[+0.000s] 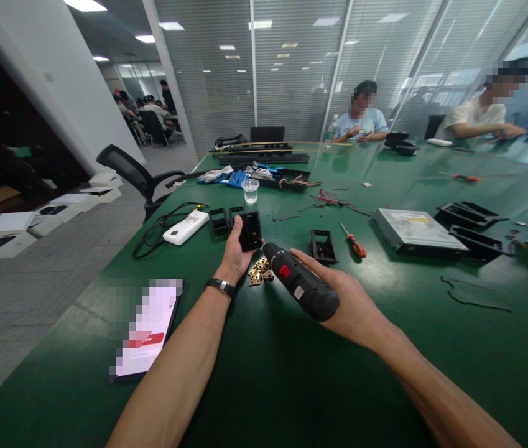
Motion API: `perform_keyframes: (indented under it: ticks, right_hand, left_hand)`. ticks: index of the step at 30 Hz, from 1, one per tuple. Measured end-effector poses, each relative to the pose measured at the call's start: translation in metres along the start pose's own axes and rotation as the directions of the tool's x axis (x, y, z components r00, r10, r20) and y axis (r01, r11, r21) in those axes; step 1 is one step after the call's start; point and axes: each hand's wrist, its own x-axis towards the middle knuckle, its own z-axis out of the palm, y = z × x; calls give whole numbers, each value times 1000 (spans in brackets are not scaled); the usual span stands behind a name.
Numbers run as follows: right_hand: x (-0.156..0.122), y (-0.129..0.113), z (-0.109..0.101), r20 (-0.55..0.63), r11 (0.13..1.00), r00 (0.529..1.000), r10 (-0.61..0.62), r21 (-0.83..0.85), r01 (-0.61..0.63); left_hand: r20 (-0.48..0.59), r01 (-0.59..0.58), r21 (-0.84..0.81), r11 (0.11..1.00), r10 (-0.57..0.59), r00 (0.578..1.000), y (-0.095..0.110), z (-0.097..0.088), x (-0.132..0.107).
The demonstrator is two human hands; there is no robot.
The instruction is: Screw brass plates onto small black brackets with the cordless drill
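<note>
In my left hand [234, 252] is a black plastic frame [249, 230], tilted up above the table with the thumb along its side. My right hand [350, 298] is wrapped round a black cordless drill [301, 280], which has a red switch on its body. The drill's front end points at the frame's lower right corner; whether the bit touches it I cannot tell. Below the frame lies a small pile of brass-coloured metal pieces [260, 272]. Two similar black frames [218, 222] sit just behind my left hand, and another black frame [323, 246] lies right of the drill.
An orange-handled screwdriver [353, 241] and a metal disc drive [420, 231] lie to the right. On the left are a white power bank [186, 227] with a black cable and a phone [152, 330]. A plastic cup [250, 190] stands behind. Two people sit across the table.
</note>
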Motion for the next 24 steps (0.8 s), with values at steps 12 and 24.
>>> perform_keyframes:
  ticks: [12,24]
  right_hand:
    - [0,1,1,-5,1000,1000,-2,3,2]
    - [0,4,2,-19,1000,1000,-16,2,16]
  left_hand:
    - [26,-13,12,1000,13,1000,-2,-3,3]
    - [9,-13,5,1000,13,1000,-2,-3,3]
